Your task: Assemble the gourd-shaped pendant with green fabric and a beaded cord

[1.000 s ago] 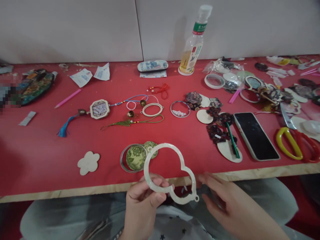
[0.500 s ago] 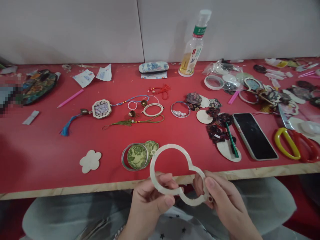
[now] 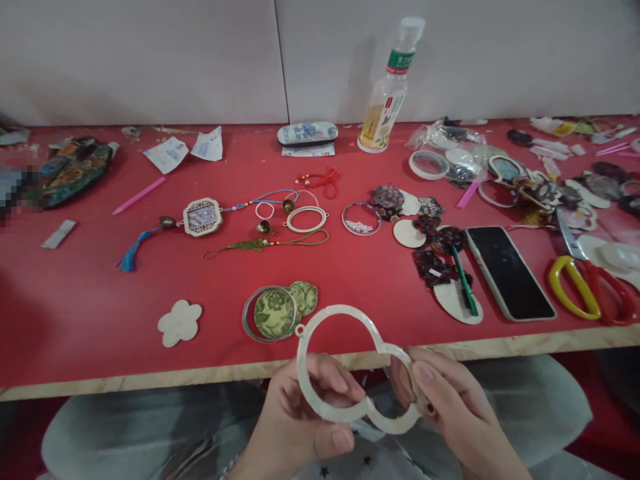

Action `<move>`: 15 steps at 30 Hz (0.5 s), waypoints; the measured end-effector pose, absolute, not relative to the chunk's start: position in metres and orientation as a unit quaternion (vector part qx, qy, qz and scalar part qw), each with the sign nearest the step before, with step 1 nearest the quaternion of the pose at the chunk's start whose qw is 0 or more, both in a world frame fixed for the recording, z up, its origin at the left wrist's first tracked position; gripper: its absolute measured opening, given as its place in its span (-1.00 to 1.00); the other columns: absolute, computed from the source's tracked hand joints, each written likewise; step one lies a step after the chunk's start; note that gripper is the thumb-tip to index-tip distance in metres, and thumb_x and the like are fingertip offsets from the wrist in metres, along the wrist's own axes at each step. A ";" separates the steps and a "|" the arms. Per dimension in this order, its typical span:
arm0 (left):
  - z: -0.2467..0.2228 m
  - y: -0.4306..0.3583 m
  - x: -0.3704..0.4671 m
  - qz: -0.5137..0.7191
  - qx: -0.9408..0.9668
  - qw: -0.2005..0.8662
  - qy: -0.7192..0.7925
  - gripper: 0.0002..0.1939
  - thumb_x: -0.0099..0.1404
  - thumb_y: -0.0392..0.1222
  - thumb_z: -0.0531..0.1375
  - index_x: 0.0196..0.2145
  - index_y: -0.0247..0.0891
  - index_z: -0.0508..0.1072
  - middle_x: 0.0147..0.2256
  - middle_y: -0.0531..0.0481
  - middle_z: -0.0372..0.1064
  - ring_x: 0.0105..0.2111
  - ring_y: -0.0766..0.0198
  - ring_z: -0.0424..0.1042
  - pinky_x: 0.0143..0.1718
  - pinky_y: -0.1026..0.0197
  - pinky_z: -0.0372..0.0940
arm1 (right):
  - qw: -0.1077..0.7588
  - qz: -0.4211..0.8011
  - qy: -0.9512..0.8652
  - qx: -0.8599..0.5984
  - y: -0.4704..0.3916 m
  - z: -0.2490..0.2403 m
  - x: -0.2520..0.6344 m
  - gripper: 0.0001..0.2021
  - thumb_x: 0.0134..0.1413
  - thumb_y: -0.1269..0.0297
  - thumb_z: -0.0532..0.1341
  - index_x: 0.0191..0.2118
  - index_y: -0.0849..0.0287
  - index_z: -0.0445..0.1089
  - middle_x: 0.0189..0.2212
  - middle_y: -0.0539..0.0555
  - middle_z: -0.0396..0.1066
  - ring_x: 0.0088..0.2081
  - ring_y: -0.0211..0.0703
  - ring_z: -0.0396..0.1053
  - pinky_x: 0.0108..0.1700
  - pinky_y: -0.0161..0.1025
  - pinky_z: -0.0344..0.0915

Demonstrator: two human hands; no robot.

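A pale gourd-shaped frame (image 3: 303, 382) with a small loop at each end is held up just in front of the table edge. My right hand (image 3: 453, 407) pinches its smaller end between thumb and fingers. Around the lower rim of the larger ring, my left hand (image 3: 305, 413) is closed, thumb below and fingertips showing through the opening. Beyond the frame lie a green patterned gourd-shaped piece (image 3: 275, 312) and a thin metal-coloured ring (image 3: 246, 319) that overlaps it. A cream flower-shaped piece (image 3: 180, 323) rests to the left.
On the red table (image 3: 100, 313) lie an octagonal pendant (image 3: 203, 217), a green tassel cord (image 3: 260, 245), an oval frame (image 3: 306, 219) and a pink pencil (image 3: 140, 195). A phone (image 3: 510, 273), scissors (image 3: 575, 283) and dark fabric pieces crowd the right. A bottle (image 3: 387, 100) stands behind.
The gourd-shaped frame has dropped slightly and turned a little in both hands. Its left loop has moved left and down, off the green piece.
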State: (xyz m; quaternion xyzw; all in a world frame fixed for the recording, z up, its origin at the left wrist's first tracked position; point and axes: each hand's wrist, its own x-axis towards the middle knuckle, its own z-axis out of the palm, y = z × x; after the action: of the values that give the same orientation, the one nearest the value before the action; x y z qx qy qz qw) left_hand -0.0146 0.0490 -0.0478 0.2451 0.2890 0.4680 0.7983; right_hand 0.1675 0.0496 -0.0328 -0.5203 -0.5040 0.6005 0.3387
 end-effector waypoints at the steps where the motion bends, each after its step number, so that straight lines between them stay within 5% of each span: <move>1: -0.047 0.049 -0.015 0.466 0.245 0.803 0.279 -0.71 -0.06 -0.28 0.35 -0.33 -0.22 0.41 -0.35 -0.02 0.40 -0.35 0.27 0.39 -0.30 0.25 0.29 | 0.340 0.592 -0.517 -0.516 0.049 -0.033 0.169 -0.62 0.21 0.16 -0.12 -0.61 0.18 0.02 -0.66 -0.06 -0.01 -0.60 -0.33 -0.04 -0.57 -0.35 -0.07; 15: -0.039 0.052 -0.027 0.444 0.350 0.762 0.316 -0.79 -0.09 -0.30 0.36 -0.40 -0.25 0.52 -0.43 -0.08 0.43 -0.38 0.20 0.41 -0.33 0.24 0.29 | 0.303 0.569 -0.558 -0.523 0.053 -0.023 0.178 -0.59 0.20 0.11 -0.15 -0.61 0.17 0.03 -0.66 -0.03 0.03 -0.57 -0.28 0.03 -0.51 -0.30 0.01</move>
State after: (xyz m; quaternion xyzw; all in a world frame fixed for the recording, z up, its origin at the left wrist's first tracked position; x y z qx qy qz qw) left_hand -0.0273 0.0521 -0.0390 0.3502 0.3158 0.4437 0.7621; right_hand 0.1777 0.0532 -0.0230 -0.5229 -0.5581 0.5686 0.3030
